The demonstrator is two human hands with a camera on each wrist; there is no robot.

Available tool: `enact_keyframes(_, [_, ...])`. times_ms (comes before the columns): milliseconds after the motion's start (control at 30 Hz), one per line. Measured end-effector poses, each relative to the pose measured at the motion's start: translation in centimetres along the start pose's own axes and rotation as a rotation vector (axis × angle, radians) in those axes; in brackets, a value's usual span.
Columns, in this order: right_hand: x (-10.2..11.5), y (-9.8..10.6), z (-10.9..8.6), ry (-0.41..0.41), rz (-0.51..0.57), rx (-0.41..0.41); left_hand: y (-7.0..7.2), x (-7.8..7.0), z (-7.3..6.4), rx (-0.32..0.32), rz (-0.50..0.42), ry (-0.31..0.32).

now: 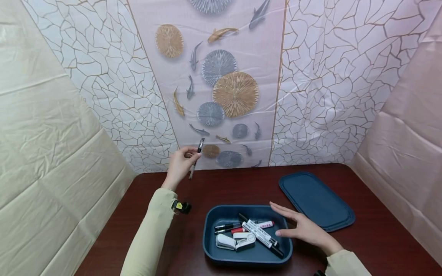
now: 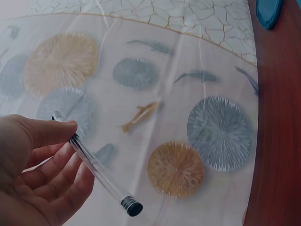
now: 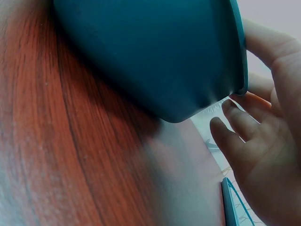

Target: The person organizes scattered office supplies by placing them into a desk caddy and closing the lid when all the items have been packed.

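Note:
My left hand (image 1: 180, 161) is raised over the far left of the table and pinches a clear-barrelled pen (image 2: 101, 174) with a black end between thumb and fingers. At the right side of a dark blue box (image 1: 247, 261), my right hand (image 1: 307, 232) hovers with fingers spread, its thumb over the inside and fingertips right at the rim. Inside lie white markers with black caps (image 1: 257, 232), a red-capped marker (image 1: 266, 224), black pens (image 1: 223, 227) and two small white stapler-like items (image 1: 225, 241). The right wrist view shows the box's outer wall (image 3: 155, 52) beside the fingers.
A dark blue lid (image 1: 317, 199) lies flat on the red-brown table (image 1: 165, 237), behind and right of the box. Patterned cloth (image 1: 235, 92) hangs along the table's far edge, with pale cloth walls (image 1: 51, 153) at both sides.

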State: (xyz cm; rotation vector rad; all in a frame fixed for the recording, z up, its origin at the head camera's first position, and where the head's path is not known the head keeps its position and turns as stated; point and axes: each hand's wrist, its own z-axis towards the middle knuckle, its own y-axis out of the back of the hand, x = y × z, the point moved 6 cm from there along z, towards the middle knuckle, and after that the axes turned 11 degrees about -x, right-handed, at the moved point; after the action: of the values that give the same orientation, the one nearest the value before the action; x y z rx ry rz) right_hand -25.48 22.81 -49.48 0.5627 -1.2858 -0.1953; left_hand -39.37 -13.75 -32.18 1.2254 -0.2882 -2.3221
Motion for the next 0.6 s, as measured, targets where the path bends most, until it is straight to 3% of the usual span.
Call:
enact_keyframes(300, [0.0, 0.0, -0.1, 0.01, -0.006, -0.002, -1.1, -1.7, -1.0, 0.064, 0.014, -0.043])
enact_keyframes(600, [0.0, 0.0, 0.0, 0.004, -0.013, -0.001, -2.4, -3.4, -2.1, 0.128, 0.023, -0.143])
